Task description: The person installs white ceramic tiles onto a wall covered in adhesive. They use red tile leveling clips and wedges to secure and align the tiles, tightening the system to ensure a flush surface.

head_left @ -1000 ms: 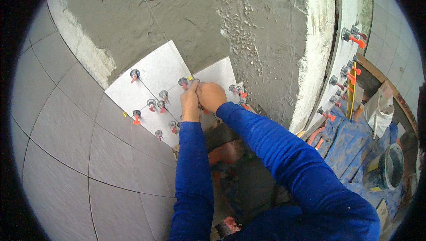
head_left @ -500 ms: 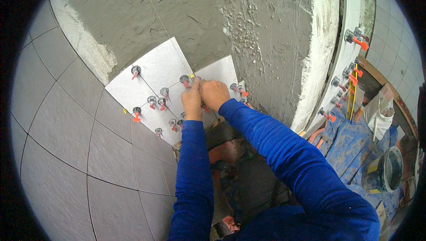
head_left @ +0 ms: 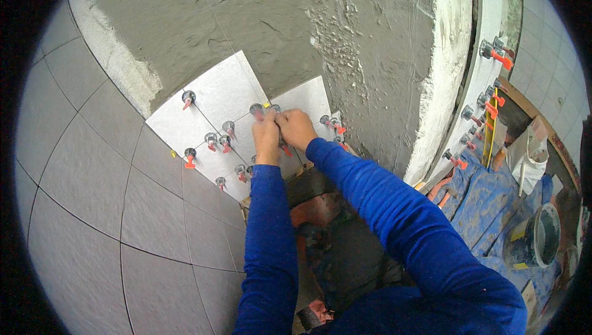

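My left hand (head_left: 266, 139) and my right hand (head_left: 296, 129) meet at the joint between two pale wall tiles. Fingertips of both are closed around a tile leveler (head_left: 275, 108), whose dark round cap shows just above them; the fingers hide its handle. Close by on the left is another tile leveler with a black cap (head_left: 256, 110), beside a small yellow wedge (head_left: 267, 105). The larger pale tile (head_left: 216, 85) carries several more black-capped levelers with red handles. On the right, a smaller pale tile (head_left: 311, 94) has levelers near its lower right edge.
Wet grey mortar (head_left: 259, 8) covers the wall above the tiles. Grey tiles (head_left: 80, 174) line the left side. At right stand a narrow tiled strip (head_left: 487, 20) with levelers, a blue sheet (head_left: 487, 193), a white bag (head_left: 528, 156) and a dark bucket (head_left: 542, 236).
Both hands stay at the same joint, with the fingers shifting slightly. More of the leveler's dark cap shows above the fingertips now.
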Demonstrator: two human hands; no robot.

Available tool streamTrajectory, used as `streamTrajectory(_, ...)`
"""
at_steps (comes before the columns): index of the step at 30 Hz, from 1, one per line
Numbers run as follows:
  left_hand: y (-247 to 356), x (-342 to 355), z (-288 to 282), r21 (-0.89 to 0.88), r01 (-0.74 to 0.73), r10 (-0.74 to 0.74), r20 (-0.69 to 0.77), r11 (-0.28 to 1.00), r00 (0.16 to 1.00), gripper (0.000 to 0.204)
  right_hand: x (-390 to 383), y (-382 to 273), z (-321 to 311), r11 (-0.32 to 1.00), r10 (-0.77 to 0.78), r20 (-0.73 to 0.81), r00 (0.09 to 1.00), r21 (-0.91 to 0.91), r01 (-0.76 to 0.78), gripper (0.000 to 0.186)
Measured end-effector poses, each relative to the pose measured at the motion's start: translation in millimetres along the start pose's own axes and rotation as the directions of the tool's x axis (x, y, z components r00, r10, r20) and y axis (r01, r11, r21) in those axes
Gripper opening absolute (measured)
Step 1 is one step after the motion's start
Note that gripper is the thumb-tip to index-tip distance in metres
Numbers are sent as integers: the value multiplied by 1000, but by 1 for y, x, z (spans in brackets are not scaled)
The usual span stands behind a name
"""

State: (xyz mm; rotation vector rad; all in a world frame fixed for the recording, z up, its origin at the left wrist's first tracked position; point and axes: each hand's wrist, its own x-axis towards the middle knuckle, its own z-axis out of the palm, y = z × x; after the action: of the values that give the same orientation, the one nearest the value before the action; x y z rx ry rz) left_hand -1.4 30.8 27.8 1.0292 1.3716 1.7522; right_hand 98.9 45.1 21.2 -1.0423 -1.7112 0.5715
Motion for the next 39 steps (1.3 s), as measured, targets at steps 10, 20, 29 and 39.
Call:
streamTrajectory(10, -4, 1, 0, 465, -197, 291, -139, 863, 946, 45, -16, -15, -20, 939, -146, 14, 989, -313, 143, 36)
streamTrajectory(20, -17, 12, 0, 307, -178, 220, -111, 935, 969, 40, -20, -8, -3, 999, -38, -73, 997, 35, 40, 38)
streamTrajectory(29, -16, 9, -11, 402, -323, 347, 14, 857, 938, 31, -9, -18, -15, 978, -10, -2, 1000, -207, 10, 38)
streamTrajectory(39, 5, -20, -14, 188, -154, 145, 56, 970, 988, 35, -19, -18, -3, 955, -193, -113, 975, -251, 160, 35)
